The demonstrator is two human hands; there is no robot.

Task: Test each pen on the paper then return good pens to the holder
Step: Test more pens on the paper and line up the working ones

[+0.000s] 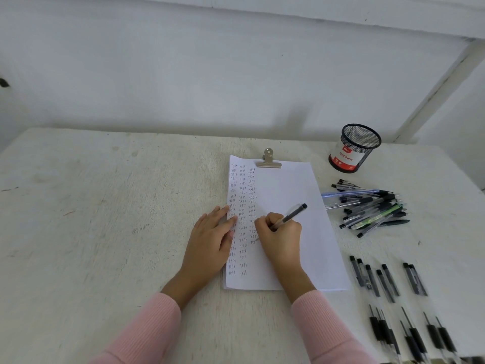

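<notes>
Pen is slanting at frame centre, tip down on the paper; right hand is gripping it, fingers curled round the barrel. Left hand is lying flat, fingers straight, pressing the sheet's left edge. Mesh holder is standing upper right; pen pile is lying below it, laid-out pens lying lower right.

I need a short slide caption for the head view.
Right hand tests a pen on clipped paper while left hand steadies it.
</notes>
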